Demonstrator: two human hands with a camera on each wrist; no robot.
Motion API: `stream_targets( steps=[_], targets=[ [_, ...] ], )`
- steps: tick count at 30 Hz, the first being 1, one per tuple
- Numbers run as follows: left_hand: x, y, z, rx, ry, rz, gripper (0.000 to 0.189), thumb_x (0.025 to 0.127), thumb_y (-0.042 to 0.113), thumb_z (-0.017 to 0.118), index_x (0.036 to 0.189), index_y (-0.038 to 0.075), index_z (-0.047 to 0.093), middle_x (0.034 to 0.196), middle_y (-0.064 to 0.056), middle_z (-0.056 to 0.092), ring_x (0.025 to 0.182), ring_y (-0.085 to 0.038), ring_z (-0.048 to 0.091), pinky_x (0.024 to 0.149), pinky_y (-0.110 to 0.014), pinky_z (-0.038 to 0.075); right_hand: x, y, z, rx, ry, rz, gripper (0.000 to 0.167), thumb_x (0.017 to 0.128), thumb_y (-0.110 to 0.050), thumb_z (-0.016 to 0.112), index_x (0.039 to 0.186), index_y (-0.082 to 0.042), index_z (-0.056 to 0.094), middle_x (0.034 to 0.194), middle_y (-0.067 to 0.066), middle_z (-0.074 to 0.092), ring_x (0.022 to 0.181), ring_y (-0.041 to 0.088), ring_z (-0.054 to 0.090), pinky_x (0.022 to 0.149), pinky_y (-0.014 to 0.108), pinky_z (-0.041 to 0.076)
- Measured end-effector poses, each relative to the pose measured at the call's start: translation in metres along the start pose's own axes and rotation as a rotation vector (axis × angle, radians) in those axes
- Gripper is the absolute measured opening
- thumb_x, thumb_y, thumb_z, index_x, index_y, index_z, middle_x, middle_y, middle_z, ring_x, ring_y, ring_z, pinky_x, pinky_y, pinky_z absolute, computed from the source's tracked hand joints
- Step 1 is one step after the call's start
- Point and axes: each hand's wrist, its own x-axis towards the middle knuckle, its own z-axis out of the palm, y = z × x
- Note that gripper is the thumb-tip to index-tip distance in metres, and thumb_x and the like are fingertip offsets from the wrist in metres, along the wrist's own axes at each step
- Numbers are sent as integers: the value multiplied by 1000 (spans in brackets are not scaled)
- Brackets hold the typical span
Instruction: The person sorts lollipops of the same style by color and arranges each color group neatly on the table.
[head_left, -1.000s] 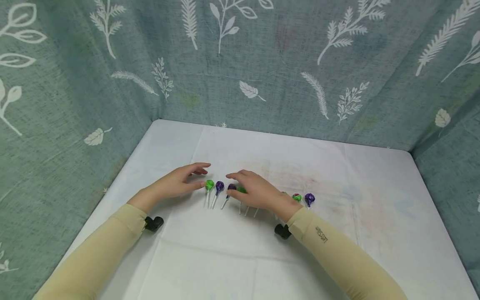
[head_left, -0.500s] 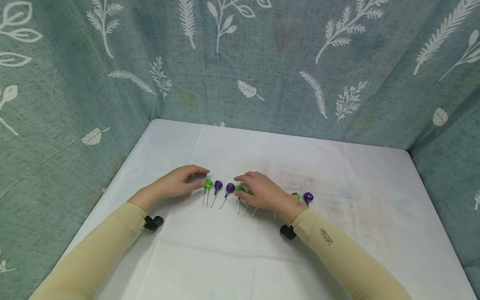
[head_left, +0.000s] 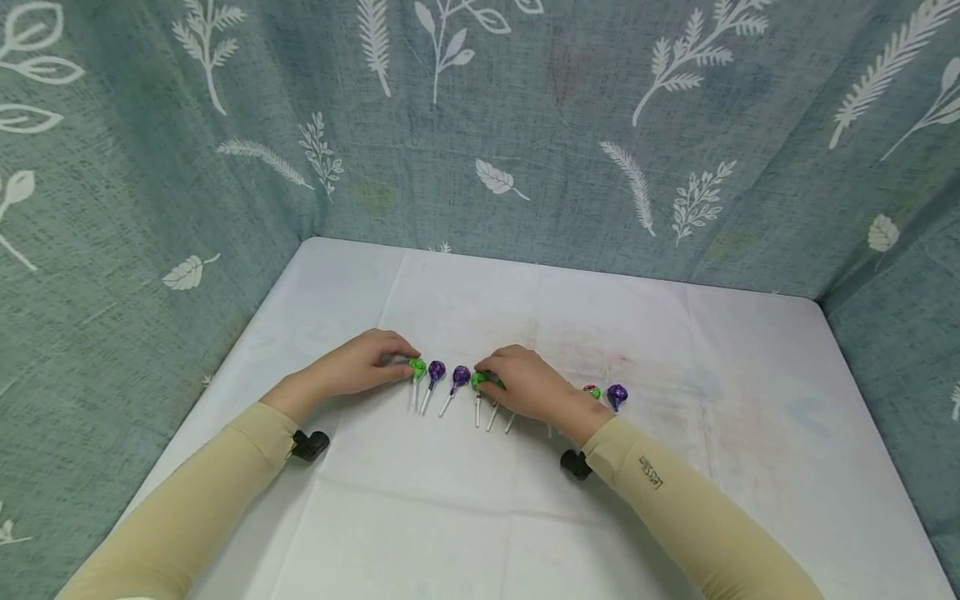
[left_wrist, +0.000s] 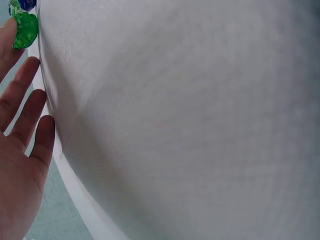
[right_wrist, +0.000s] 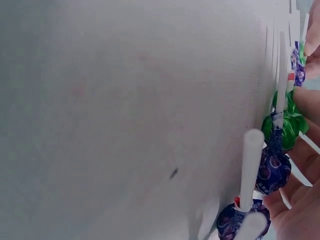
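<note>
Several wrapped lollipops lie in a row across the white tabletop, heads away from me. My left hand (head_left: 358, 363) has its thumb and index finger pinched about the head of the leftmost green lollipop (head_left: 417, 367); the left wrist view shows the green head (left_wrist: 26, 31) against a fingertip. My right hand (head_left: 525, 379) pinches another green lollipop (head_left: 477, 379) by its head. Between the hands lie two purple lollipops, one (head_left: 437, 371) nearer the left and one (head_left: 461, 377) nearer the right. Purple-wrapped heads (right_wrist: 274, 171) sit below my right palm in the right wrist view.
At the row's right end, a green-and-red lollipop (head_left: 592, 391) and a purple lollipop (head_left: 617, 395) show past my right wrist. My right hand and forearm hide part of the row. A patterned curtain (head_left: 480, 133) hangs behind and beside the table (head_left: 420, 517).
My right hand has shifted slightly right, off the purple lollipop, and its thumb and index finger have come together on a green one. The left fingers have closed on the leftmost green lollipop.
</note>
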Motion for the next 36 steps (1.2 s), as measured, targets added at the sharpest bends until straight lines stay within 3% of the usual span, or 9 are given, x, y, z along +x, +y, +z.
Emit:
stream_targets(
  steps=[10,18,25,32,36],
  targets=[
    [4,2,-2,23,-15,-16,31,92,34,73,119,20,70,118,5,65,117,-21,56,101,-45,43,1,-2,-3,-23,-17,15,31,98,-28,66,125,-13,68,117,0,68,115,19,59,99,35,46],
    [7,8,-5,32,-40,-76,27,91,34,74,115,22,70,117,4,65,116,-23,56,101,-47,43,3,-2,-2,-25,-25,33,30,98,-29,65,125,-14,68,117,-1,68,116,19,58,100,35,45],
    [9,5,-5,-2,-57,-84,25,90,32,76,112,22,70,113,6,66,113,-21,58,99,-46,45,3,-3,-1,-19,-14,34,29,98,-28,66,123,-14,69,116,-1,68,115,19,58,99,34,46],
    [9,3,-6,-19,-85,-92,36,91,33,74,125,20,69,120,5,65,118,-22,56,101,-47,44,3,-1,1,-25,4,24,28,97,-28,67,121,-13,70,114,-1,69,112,18,60,98,33,47],
    [9,0,-10,-52,-90,-120,32,90,32,75,120,23,70,117,7,65,112,-19,59,93,-43,49,3,-2,1,-21,-4,29,29,97,-28,67,121,-13,70,114,0,69,112,19,60,98,33,47]
  ],
)
